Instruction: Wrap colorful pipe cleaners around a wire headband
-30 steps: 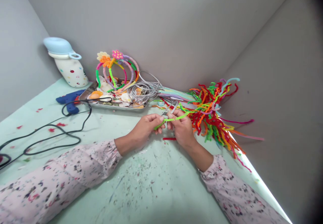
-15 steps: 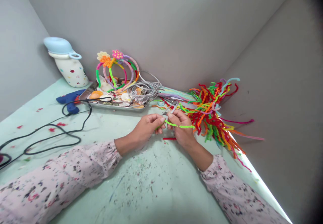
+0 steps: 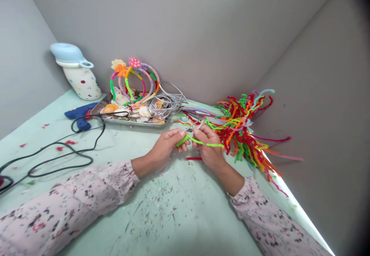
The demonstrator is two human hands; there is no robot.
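Observation:
My left hand (image 3: 165, 147) pinches a lime-green pipe cleaner (image 3: 182, 139) between thumb and fingers. The strip runs rightward, with its free end (image 3: 214, 145) lying across my right hand (image 3: 210, 145). Closed around small grey scissors (image 3: 199, 123), my right hand keeps its fingertips close to those of the left. The scissor blades lean left toward the held end of the strip; my fingers hide part of the tool. Just below, a short red pipe cleaner piece (image 3: 194, 158) lies on the table, partly covered by my right hand.
A metal tray (image 3: 135, 123) holds shells, coiled grey wire (image 3: 167, 102) and flowered hoops (image 3: 127, 71). Colourful pipe cleaners (image 3: 239, 129) pile up at the right. At left are a blue glue gun (image 3: 81, 113), its black cord (image 3: 86, 152) and a white bottle (image 3: 82, 81).
The scissors have shifted slightly and their blades look closer together. More of the green pipe cleaner shows at my left fingertips. Both arms are almost where they were.

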